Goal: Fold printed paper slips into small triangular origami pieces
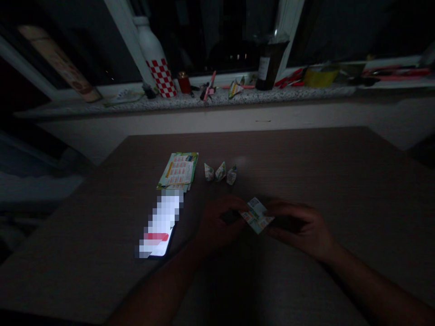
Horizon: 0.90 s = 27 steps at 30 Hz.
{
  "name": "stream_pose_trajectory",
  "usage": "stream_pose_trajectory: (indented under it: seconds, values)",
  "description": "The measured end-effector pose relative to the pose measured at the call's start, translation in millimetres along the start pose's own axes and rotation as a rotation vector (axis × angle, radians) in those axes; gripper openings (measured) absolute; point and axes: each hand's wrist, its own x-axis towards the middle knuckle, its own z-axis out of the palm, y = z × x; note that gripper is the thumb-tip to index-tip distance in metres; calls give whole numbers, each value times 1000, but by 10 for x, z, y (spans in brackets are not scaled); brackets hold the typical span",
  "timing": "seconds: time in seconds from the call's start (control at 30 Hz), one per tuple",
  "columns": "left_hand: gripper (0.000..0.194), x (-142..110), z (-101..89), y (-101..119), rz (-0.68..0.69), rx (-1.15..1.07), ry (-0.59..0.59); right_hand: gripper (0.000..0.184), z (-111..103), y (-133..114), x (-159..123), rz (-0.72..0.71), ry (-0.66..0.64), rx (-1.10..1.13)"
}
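Observation:
Between my two hands is a small folded piece of printed paper [257, 216], roughly square and turned cornerwise. My left hand [220, 219] pinches its left corner between thumb and fingers. On the opposite side, my right hand [304, 226] grips the right corner the same way. Beyond my left hand stand three small folded paper pieces in a row: a left one [208, 172], a middle one [220, 172] and a right one [231, 175]. To their left lies a stack of printed paper sheets [178, 171] with green edges.
A lit phone [159, 224] lies on the brown table [306, 158], left of my hands. Along the granite windowsill [132, 107] stand a white bottle with red checks [159, 68], a red jar [184, 83], a dark bag [267, 68] and a tall tube [61, 63]. The room is dim.

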Motion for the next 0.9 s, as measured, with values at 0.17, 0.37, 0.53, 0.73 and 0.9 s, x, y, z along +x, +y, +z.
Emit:
stream_pose_trajectory:
  seconds: [0.17,0.37,0.53,0.73,0.9]
  values:
    - [13,-2,30,48,-65,-65,-41,22,19,-17,24,-76,77,-120]
    - [18,2,4,60,-82,-87,-49,24,-10,-58,27,-103,106,-151]
    - [19,13,-14,85,-89,-139,-75,22,-12,-54,18,-92,98,-137]
    - [14,17,-10,115,-89,-139,-62,18,-16,-46,3,-62,97,-113]
    - [12,28,-14,135,-104,-168,-58,18,1,-59,-6,-67,134,-91]
